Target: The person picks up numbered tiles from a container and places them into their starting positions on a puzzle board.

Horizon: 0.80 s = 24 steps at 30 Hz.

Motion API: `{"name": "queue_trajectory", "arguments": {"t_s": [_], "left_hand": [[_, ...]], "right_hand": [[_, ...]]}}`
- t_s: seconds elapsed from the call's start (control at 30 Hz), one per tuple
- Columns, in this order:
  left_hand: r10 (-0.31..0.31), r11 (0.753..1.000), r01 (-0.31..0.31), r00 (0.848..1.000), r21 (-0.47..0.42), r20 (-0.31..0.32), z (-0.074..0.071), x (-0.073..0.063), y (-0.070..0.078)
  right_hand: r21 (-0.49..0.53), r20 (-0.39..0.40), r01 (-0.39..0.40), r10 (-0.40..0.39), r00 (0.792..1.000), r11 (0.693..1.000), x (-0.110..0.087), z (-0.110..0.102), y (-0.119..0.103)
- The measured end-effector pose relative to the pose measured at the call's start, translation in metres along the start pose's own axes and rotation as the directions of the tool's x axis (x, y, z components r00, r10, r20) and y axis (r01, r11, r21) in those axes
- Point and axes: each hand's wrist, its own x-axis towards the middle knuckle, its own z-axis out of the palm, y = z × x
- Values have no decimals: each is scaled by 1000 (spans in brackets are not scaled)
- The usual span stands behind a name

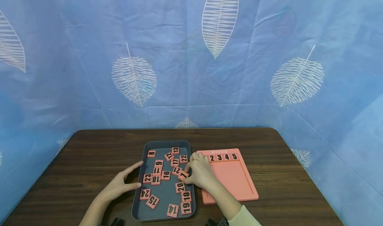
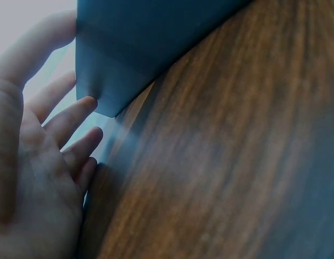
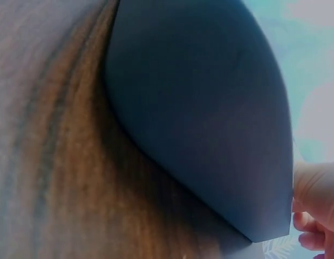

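A dark grey tray point(image 1: 164, 216) holds several loose pink number tiles. My right hand point(image 1: 201, 172) reaches over the tray's right rim and pinches the tile marked 7 point(image 1: 183, 175) between thumb and fingers. In the right wrist view the tray wall point(image 3: 204, 118) hides the fingertips. My left hand point(image 1: 118, 186) rests at the tray's left side, thumb and fingers spread and touching the rim. The left wrist view shows its fingers point(image 2: 72, 121) extended against the tray's outer wall point(image 2: 123, 54). Right of the tray lies a pink board point(image 1: 231, 182), with tiles 2 to 5 in its top row.
The 21 tile point(image 1: 177, 170) and 20 tile point(image 1: 180, 187) lie close to the pinched tile. My right forearm point(image 1: 222, 199) crosses the board's lower left part. The brown wooden table point(image 1: 287, 179) ends at a blue leaf-patterned cloth point(image 1: 185, 86) behind.
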Motion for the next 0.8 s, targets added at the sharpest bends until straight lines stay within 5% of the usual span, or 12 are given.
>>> {"name": "queue_trajectory", "arguments": {"t_s": [0.37,0.8], "left_hand": [[-6,1000,6,1000,-21,6,-1,0,2],[0,999,1,1000,-35,14,-3,2,2]], "right_hand": [[29,-144,-12,16,989,1000,-4,-5,0],[75,-227,-89,104,968,993,-10,-25,11]]}}
